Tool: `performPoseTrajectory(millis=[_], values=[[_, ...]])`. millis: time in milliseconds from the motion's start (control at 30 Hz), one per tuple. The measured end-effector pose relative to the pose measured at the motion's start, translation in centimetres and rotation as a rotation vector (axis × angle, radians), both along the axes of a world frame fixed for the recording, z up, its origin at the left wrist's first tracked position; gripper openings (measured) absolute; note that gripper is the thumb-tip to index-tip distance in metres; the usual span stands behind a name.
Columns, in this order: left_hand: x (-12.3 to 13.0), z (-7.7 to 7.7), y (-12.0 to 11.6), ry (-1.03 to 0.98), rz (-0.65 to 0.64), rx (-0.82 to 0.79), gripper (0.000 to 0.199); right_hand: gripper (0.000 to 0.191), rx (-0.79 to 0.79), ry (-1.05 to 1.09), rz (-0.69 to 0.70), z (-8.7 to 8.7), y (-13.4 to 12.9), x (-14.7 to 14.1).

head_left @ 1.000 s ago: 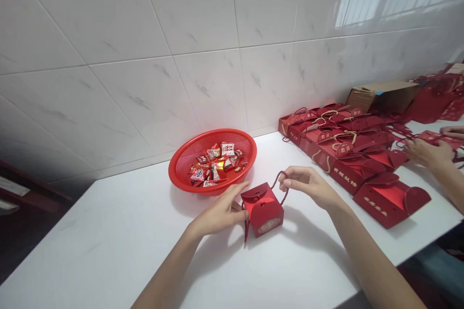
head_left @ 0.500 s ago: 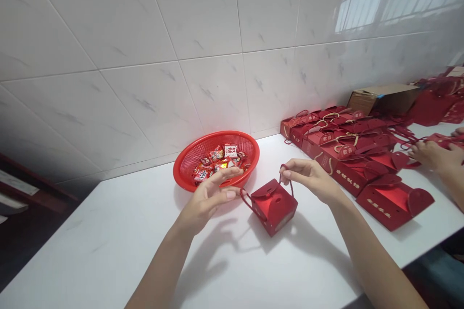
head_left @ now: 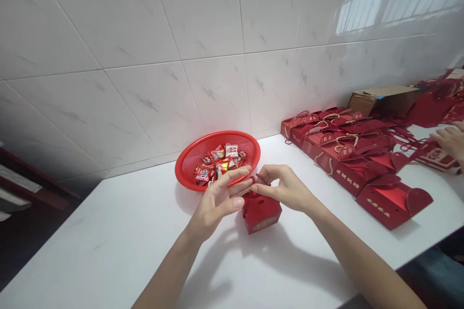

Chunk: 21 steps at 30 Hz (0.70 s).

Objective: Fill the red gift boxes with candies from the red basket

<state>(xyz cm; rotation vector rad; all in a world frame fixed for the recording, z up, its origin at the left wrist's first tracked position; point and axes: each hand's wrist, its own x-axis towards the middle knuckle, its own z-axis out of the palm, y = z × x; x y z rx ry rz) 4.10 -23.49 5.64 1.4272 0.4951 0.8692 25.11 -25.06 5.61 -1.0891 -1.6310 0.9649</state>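
Note:
A small dark red gift box [head_left: 263,213] with a gold mark on its front hangs or stands just above the white table, its lid flaps folded in. My right hand [head_left: 284,188] pinches its red cord handle [head_left: 255,178] between thumb and fingertips. At the box's left side is my left hand [head_left: 221,200], fingers long and thumb apart, the cord caught at its fingertips. Both hands meet above the box top and partly cover it. Behind my left hand a red plastic basket [head_left: 180,168] holds several wrapped snack packets [head_left: 217,153].
Rows of red gift boxes [head_left: 348,178] with cords stand along the right, some flaps up. Beyond them is a cardboard box [head_left: 384,91]. Another person's hand [head_left: 451,140] handles red items at the right edge. A tiled wall borders the table [head_left: 108,241].
My right hand has moved left with its cord loop to meet my left fingertips. The gift box has turned and shifted left. The other person's hands have moved at the right edge.

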Motion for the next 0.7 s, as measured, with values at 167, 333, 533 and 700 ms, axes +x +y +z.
performPoseTrajectory(millis=[167, 333, 533, 700], values=[[0.6, -0.2, -0.5, 0.016, 0.003, 0.090, 0.045, 0.015, -0.015, 0.072, -0.037, -1.0, 0.2, -0.9], [1.0, -0.1, -1.2, 0.117, 0.068, 0.249, 0.042, 0.009, 0.021, 0.131, -0.134, -1.5, -0.1, -0.9], [1.1, -1.0, -0.9, 0.248, 0.177, 0.254, 0.027, 0.011, 0.058, 0.162, -0.352, -1.3, -2.0, 1.3], [1.6, -2.1, -0.6, 0.433, 0.162, 0.209, 0.041, 0.018, 0.077, 0.253, -0.516, -2.2, -4.8, 5.0]])
